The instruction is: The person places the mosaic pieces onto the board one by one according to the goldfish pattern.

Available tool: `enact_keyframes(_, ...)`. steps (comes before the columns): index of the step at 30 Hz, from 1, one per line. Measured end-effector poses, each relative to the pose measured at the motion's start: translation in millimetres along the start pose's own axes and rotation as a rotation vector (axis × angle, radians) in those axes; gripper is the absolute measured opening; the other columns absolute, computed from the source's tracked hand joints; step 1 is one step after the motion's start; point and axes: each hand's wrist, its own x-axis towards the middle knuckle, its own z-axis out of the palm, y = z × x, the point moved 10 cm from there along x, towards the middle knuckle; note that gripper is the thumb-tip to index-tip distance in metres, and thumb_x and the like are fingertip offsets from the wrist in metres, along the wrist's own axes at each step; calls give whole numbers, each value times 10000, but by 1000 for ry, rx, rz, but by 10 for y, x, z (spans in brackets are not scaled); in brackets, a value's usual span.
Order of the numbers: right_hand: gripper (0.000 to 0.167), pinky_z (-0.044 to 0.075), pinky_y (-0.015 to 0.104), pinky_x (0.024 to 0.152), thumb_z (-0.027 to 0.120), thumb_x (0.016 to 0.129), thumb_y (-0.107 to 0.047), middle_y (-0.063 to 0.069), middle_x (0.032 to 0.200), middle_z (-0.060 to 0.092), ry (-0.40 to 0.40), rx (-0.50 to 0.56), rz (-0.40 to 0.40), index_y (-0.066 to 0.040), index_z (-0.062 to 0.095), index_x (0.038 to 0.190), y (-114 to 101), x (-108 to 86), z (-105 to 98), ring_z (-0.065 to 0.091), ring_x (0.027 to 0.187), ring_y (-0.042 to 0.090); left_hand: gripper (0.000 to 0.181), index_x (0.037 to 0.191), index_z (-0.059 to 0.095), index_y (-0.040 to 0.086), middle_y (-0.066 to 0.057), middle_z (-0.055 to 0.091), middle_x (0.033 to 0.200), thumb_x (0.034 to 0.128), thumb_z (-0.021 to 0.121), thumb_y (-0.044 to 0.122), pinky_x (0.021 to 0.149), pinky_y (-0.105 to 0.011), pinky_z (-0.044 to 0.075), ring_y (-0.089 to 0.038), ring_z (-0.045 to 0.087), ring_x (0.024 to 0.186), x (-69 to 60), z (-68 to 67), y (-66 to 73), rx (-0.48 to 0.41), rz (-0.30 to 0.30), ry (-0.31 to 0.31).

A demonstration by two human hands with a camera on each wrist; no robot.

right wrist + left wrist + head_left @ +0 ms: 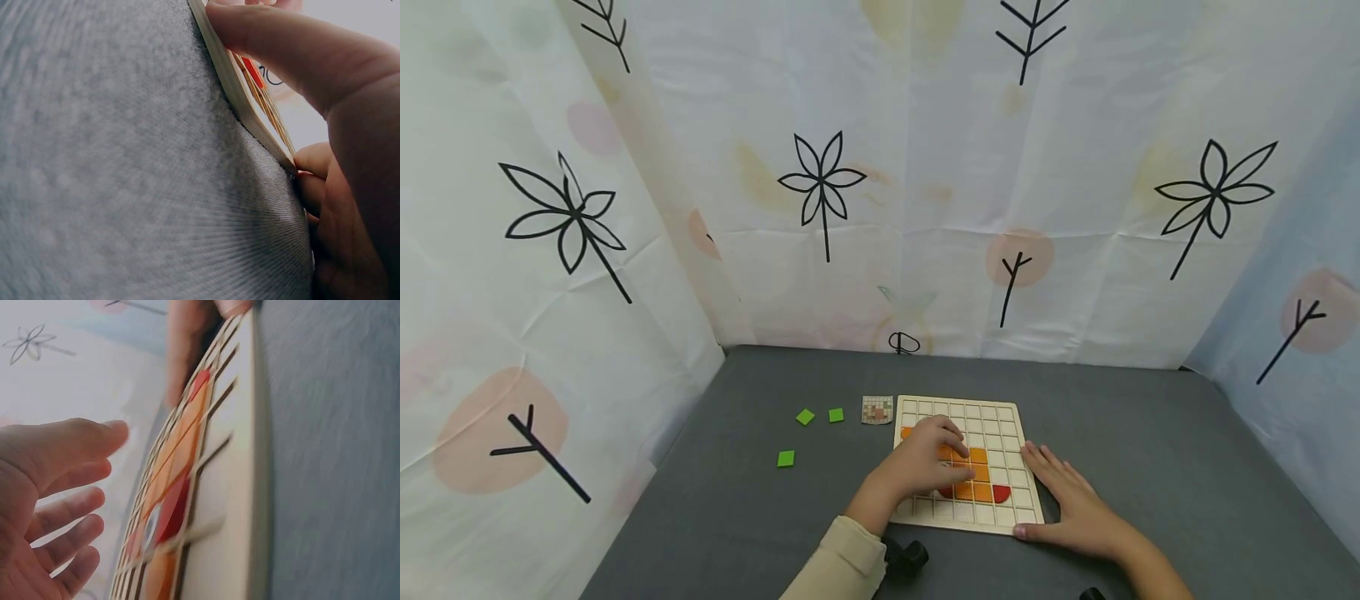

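Note:
A pale wooden grid board point(1002, 427) lies on the grey table, with orange square tiles point(980, 472) filling cells in its middle. Red rounded pieces point(1002, 494) sit low in the grid, one of them partly covered by my left hand point(928, 457). That hand hovers over the board's left half, its fingers loosely bent. In the left wrist view, thumb and fingers stand apart with nothing between them. Along the board's right side rests my right hand point(1075, 512), thumb at the near corner and extended fingers at the edge. The right wrist view shows its thumb touching the board's side point(231, 84).
A small printed grid card point(877, 410) lies by the board's far left corner. Green square tiles point(786, 459) are scattered on the table point(730, 517) to the left. A black object point(913, 557) stands near the left forearm. Patterned white cloth point(925, 275) hangs behind.

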Motion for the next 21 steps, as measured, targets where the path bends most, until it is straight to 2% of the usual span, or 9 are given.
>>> enact_keyframes(2, 1139, -59, 196, 1251, 872, 783, -581, 158, 1736, 317, 0, -3, 1, -98, 346, 1671, 0, 8, 3, 232, 1609, 441, 188, 1043, 831, 126, 25, 645, 1205, 939, 838, 283, 963, -294, 540, -98, 573, 1114, -46, -119, -91, -30, -22, 23)
enact_keyframes(5, 1143, -109, 28, 1111, 880, 777, -573, 169, 1727, 332, 13, -12, -19, -84, 352, 1666, -16, 13, -1, 214, 1637, 299, 179, 1047, 826, 129, 27, 645, 1207, 950, 826, 280, 985, -355, 549, -134, 590, 1124, -134, -309, -236, -40, -57, 54)
enact_keyframes(7, 1142, -111, 4, 1089, 880, 779, -569, 173, 1723, 339, 21, -20, -32, -79, 353, 1665, -23, 4, -13, 182, 1643, 185, 161, 1036, 827, 136, 24, 650, 1194, 952, 822, 274, 994, -407, 547, -167, 596, 1132, -203, -452, -317, -26, -75, 79)
enact_keyframes(9, 1135, -111, 3, 1092, 876, 785, -568, 172, 1722, 340, 26, -23, -39, -81, 351, 1666, -22, -9, -28, 166, 1642, 143, 136, 1019, 823, 145, 16, 657, 1187, 946, 828, 260, 1007, -453, 543, -192, 605, 1141, -281, -608, -400, -4, -92, 113)
enact_keyframes(11, 1134, -114, 2, 1090, 871, 789, -571, 166, 1727, 333, 20, -20, -34, -89, 343, 1671, -21, -6, -21, 175, 1647, 182, 100, 990, 818, 156, 6, 668, 1170, 935, 840, 236, 1015, -491, 540, -211, 621, 1142, -387, -788, -496, 18, -106, 156)
enact_keyframes(17, 1146, -129, -3, 1059, 873, 786, -566, 162, 1737, 313, -4, -3, -6, -98, 327, 1678, -5, 11, 3, 244, 1590, 485, 92, 966, 812, 183, -12, 680, 1147, 898, 872, 181, 988, -547, 541, -239, 646, 1119, -774, -1310, -842, 58, -157, 280)
enact_keyframes(21, 1151, -132, -8, 1047, 876, 782, -566, 160, 1739, 308, -13, 1, 11, -99, 326, 1678, 13, 10, 11, 238, 1579, 509, 126, 1004, 820, 162, -24, 686, 1152, 895, 877, 191, 923, -555, 540, -280, 647, 1108, -1022, -1589, -1055, 95, -201, 336)
